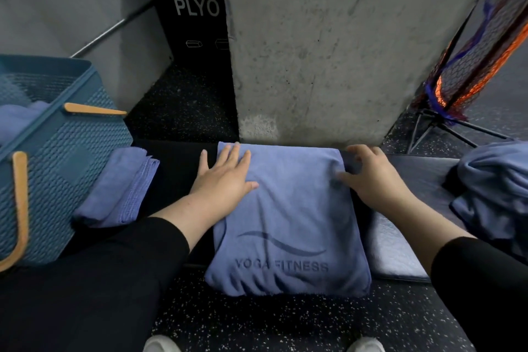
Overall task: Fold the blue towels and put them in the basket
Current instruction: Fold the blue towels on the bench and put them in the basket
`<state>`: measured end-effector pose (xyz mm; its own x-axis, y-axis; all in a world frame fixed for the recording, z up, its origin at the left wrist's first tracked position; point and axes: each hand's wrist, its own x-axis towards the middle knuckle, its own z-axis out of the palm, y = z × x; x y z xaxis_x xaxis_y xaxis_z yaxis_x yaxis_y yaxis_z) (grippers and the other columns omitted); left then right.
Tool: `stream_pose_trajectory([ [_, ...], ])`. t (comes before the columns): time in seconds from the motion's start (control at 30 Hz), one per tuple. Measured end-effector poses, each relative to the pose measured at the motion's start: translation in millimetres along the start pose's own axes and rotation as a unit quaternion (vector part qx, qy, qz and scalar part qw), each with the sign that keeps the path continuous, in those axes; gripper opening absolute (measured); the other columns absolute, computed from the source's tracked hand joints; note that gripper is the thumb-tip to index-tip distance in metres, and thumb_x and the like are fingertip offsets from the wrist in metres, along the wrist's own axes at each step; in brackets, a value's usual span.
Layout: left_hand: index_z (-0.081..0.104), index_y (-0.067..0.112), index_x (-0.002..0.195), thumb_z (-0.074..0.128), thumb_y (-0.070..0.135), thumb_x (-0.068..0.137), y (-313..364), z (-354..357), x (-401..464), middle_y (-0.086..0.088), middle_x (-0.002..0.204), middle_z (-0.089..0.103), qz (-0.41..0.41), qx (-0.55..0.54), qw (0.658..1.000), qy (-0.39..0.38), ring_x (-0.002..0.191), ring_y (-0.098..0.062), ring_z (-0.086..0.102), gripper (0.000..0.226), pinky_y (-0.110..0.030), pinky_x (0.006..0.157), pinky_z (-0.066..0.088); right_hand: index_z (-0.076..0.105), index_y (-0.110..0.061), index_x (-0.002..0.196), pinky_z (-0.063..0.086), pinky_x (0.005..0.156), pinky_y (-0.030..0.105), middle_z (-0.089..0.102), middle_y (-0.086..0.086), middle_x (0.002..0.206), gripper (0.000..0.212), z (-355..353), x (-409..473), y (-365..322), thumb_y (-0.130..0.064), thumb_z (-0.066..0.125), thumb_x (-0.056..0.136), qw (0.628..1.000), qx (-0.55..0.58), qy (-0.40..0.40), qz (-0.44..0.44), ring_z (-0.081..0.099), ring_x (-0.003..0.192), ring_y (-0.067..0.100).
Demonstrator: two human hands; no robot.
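A blue towel (288, 220), part folded and printed "YOGA FITNESS", lies on a dark bench (177, 168) between the person's two hands and hangs over the near edge. The left hand (225, 173) lies flat on the towel's far left corner, fingers straight and spread, pressing it down and gripping nothing. The right hand (368, 173) sits at the towel's far right edge, fingers curled with the tips on the cloth; whether it pinches the edge I cannot tell.

This looks like a smoothing step midway through folding. The next move probably calls for lifting one side and laying it over the other, edges matched, to make a packet small enough for the basket.

Left of the left hand lies a folded towel (117, 188), touching the basket (71, 151). The basket, blue weave with tan handles, stands further left and already holds blue cloth, seemingly a towel. Right of the right hand, well apart, sits a loose heap of towels (494, 188) not yet folded.
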<state>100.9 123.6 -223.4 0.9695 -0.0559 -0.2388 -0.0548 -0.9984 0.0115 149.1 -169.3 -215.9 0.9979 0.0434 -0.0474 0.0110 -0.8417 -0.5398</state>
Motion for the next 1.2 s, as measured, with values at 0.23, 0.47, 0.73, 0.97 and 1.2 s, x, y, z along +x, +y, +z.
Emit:
stream_pose_trajectory([
  [0.23,0.010,0.030,0.161,0.039,0.066,0.098,-4,-20,-20,0.002,0.170,-0.004,0.069,0.014,0.991,-0.113,0.156,-0.014,-0.002,0.079,-0.057,0.123,0.001,0.043,-0.034,0.147,0.023,0.120,0.052,0.034,-0.011,0.157,0.069,14,-26,-19,-0.061,0.063,0.086,0.965,-0.111,-0.166,-0.169,0.035,0.144,0.016],
  [0.47,-0.001,0.034,0.160,0.028,0.055,0.105,-36,6,-10,0.005,0.168,-0.014,0.006,-0.032,0.997,-0.075,0.154,-0.013,-0.014,0.065,-0.059,0.122,-0.005,-0.001,-0.043,0.158,-0.003,0.120,0.061,-0.013,-0.016,0.166,0.072,29,-30,-10,-0.069,0.028,0.097,0.937,-0.251,-0.200,-0.140,-0.011,0.154,0.010],
  [0.73,0.026,0.026,0.157,0.036,0.010,0.101,-51,10,-20,-0.004,0.170,0.002,-0.066,-0.005,0.998,0.017,0.156,-0.018,-0.001,0.059,-0.056,0.123,0.009,0.032,-0.030,0.154,0.008,0.120,0.059,0.018,-0.003,0.167,0.055,32,-32,-11,-0.045,0.044,0.103,0.952,-0.229,-0.079,-0.186,0.023,0.152,0.017],
  [0.97,0.036,0.033,0.154,0.040,0.062,0.099,-44,4,-62,0.008,0.168,0.011,0.109,-0.018,0.993,-0.047,0.154,-0.006,0.005,0.062,-0.048,0.125,0.002,0.011,-0.031,0.160,0.000,0.126,0.041,-0.007,-0.012,0.166,0.089,52,-90,-30,-0.081,0.007,0.087,0.922,-0.217,-0.194,-0.255,-0.002,0.155,0.011],
  [1.2,0.002,0.042,0.159,0.030,0.051,0.106,-63,17,-53,0.013,0.167,-0.013,0.060,-0.034,0.994,-0.085,0.153,-0.009,-0.015,0.061,-0.052,0.124,-0.007,-0.008,-0.037,0.158,-0.007,0.124,0.045,-0.018,-0.016,0.163,0.107,61,-76,-21,-0.085,-0.030,0.065,0.924,-0.258,-0.166,-0.230,-0.013,0.153,0.009],
])
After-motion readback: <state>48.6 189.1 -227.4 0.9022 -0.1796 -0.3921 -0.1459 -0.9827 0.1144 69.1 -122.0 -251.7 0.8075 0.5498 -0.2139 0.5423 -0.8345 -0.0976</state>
